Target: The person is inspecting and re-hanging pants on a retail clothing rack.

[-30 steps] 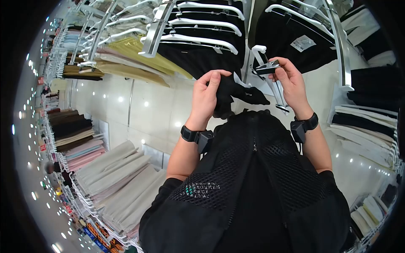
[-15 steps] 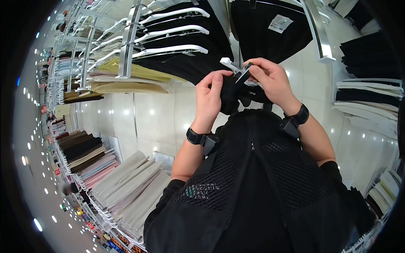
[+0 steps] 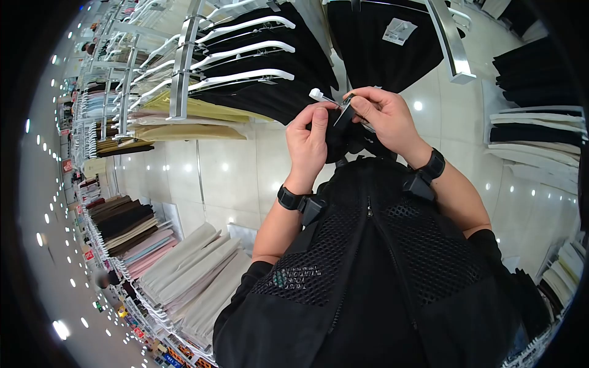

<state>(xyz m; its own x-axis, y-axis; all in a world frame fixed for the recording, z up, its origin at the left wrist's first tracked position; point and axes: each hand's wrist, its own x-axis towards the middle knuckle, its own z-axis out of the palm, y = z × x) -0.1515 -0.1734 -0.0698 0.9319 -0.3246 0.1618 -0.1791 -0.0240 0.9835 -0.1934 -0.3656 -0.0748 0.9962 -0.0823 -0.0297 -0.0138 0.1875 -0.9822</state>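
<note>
Close to my chest, my left hand (image 3: pixel 307 138) is closed, thumb against fingers, on the upper edge of a black garment (image 3: pixel 337 140). The thumb and fingers of my right hand (image 3: pixel 391 120) pinch a clip (image 3: pixel 345 111) with a dark, flat face at the garment's edge. A white hanger (image 3: pixel 318 95) sticks out between my hands, its end pointing up and left. Most of the hanger is hidden by my fingers and the cloth. The garment hangs bunched below my hands, against my black vest.
Black trousers on white hangers (image 3: pixel 257 78) hang from a metal rack arm (image 3: pixel 180 80) at upper left. Black trousers with a white tag (image 3: pixel 399 31) hang ahead, by another metal arm (image 3: pixel 452 49). Folded light trousers (image 3: pixel 190 264) line the lower left, and more clothes (image 3: pixel 537 138) the right.
The hanger's end and the clip have turned slightly, and the clip now stands more upright. Both hands keep their hold. The whole view has shifted a little.
</note>
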